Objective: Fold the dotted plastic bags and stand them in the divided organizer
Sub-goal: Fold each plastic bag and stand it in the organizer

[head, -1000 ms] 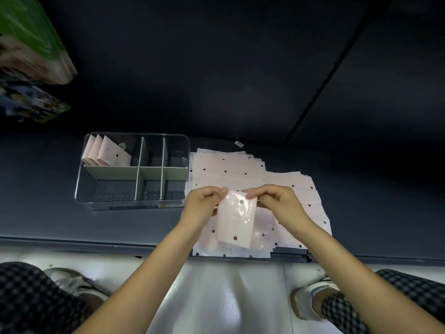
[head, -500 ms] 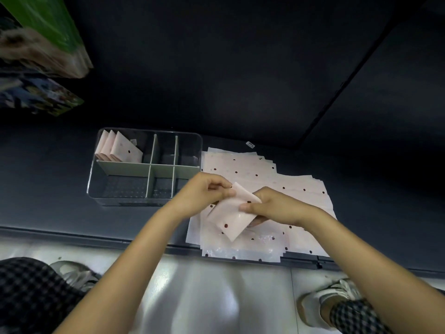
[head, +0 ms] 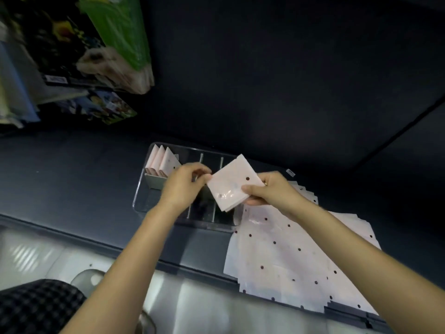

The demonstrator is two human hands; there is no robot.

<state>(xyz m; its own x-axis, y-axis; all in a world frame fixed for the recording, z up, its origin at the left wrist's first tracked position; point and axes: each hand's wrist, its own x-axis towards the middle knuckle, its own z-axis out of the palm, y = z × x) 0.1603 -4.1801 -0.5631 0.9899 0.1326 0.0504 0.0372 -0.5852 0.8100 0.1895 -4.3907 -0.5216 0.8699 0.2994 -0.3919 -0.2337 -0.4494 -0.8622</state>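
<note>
Head view: both hands, left hand [head: 183, 186] and right hand [head: 272, 192], are pinching the folded bag [head: 234, 186] above the organizer [head: 142, 196], nearer its right compartments.

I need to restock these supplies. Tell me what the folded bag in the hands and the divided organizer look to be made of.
Folded bag: thin, glossy plastic film, pale pink with dark dots; a shiny crinkled patch catches the light, and layered edges show at its lower corner.

Organizer: its outer wall looks like clear rigid plastic, likely acrylic, since the dark counter shows through it. Its dividers look opaque, matte pale grey, probably plastic too.
</note>
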